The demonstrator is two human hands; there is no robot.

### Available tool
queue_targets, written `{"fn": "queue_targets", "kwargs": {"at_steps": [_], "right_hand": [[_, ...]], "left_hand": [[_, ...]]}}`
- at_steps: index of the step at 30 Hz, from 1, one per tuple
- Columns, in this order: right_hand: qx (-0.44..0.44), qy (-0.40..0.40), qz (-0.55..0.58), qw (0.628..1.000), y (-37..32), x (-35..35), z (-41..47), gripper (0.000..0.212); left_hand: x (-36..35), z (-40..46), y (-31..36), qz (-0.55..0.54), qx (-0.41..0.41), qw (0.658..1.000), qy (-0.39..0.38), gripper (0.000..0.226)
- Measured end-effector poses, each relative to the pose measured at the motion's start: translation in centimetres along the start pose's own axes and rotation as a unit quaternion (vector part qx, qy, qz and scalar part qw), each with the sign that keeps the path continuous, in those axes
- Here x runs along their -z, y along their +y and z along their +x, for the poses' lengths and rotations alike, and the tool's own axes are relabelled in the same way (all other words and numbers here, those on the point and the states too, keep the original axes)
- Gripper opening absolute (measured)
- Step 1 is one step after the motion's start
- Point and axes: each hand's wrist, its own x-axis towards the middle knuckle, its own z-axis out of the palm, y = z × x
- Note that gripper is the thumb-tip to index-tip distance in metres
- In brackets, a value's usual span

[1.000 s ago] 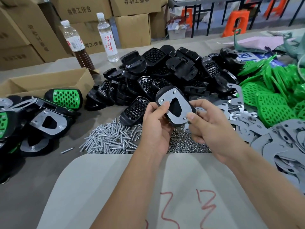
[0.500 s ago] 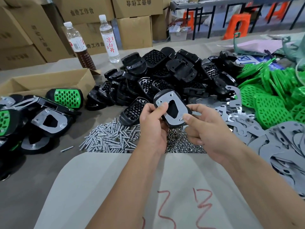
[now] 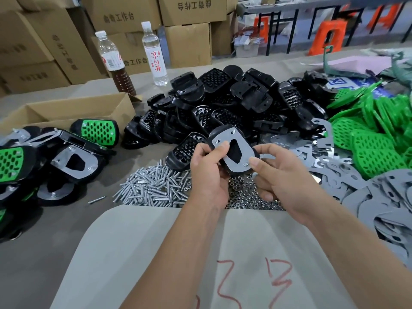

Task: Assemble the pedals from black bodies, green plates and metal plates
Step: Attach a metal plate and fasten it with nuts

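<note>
Close to the person, the bench (image 3: 55,241) is covered by a pale grey sheet (image 3: 156,253) with red marks scrawled on it, and that is the only open patch; everything beyond it is crowded. Directly past the sheet's far edge lie a heap of screws (image 3: 151,188) and a heap of small nuts (image 3: 243,195), touching each other. Behind them rises the pile of black bodies (image 3: 234,103). To the right the green plates (image 3: 374,139) spill toward the loose metal plates (image 3: 390,197), which run off the right edge of view. On the left, finished pedals (image 3: 73,157) sit beside an open cardboard box (image 3: 73,110), some cut off at the left edge.

Both forearms reach forward from the bottom of view and meet above the nuts. The pedal in hand (image 3: 231,150) is held up there, tilted, its metal plate facing the person. The left hand (image 3: 209,172) grips its left edge, thumb pressed on the plate near an upper corner, fingers curled behind and out of sight. The right hand (image 3: 283,177) pinches the lower right corner, thumb tip on the plate beside a screw end; its other fingers are curled underneath. Whether a nut sits under that thumb is too small to make out.

Two bottles (image 3: 136,56) stand at the far bench edge before stacked cartons (image 3: 189,23).
</note>
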Motion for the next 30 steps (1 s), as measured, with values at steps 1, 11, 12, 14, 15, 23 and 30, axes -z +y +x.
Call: {"fn": "queue_targets", "kwargs": {"at_steps": [1, 11, 12, 14, 15, 23, 30], "right_hand": [[0.001, 0.002, 0.002, 1.0, 0.0, 0.0, 0.0, 0.009], [0.053, 0.007, -0.043, 0.998, 1.2, 0.3, -0.2, 0.027], [0.061, 0.005, -0.067, 0.996, 1.2, 0.4, -0.3, 0.029], [0.071, 0.001, -0.092, 0.993, 1.2, 0.6, -0.4, 0.029], [0.078, 0.004, -0.096, 0.992, 1.1, 0.6, -0.5, 0.029], [0.085, -0.009, -0.596, 0.798, 0.1, 0.6, -0.5, 0.026], [0.082, -0.01, -0.585, 0.807, -0.4, -0.4, -0.7, 0.019]], "left_hand": [[0.0, 0.0, -0.1, 0.001, 0.003, 1.0, -0.001, 0.037], [-0.4, -0.2, -0.3, 0.02, -0.032, 0.999, -0.025, 0.042], [-0.4, -0.2, -0.3, 0.018, -0.034, 0.999, -0.024, 0.042], [-0.4, -0.3, -0.2, 0.008, -0.032, 0.999, -0.021, 0.041], [-0.3, -0.3, -0.2, 0.003, -0.032, 0.999, -0.02, 0.041], [1.1, 0.2, 1.4, 0.013, -0.095, 0.995, 0.038, 0.04], [1.9, 0.9, 1.3, 0.002, -0.096, 0.993, 0.061, 0.042]]}}
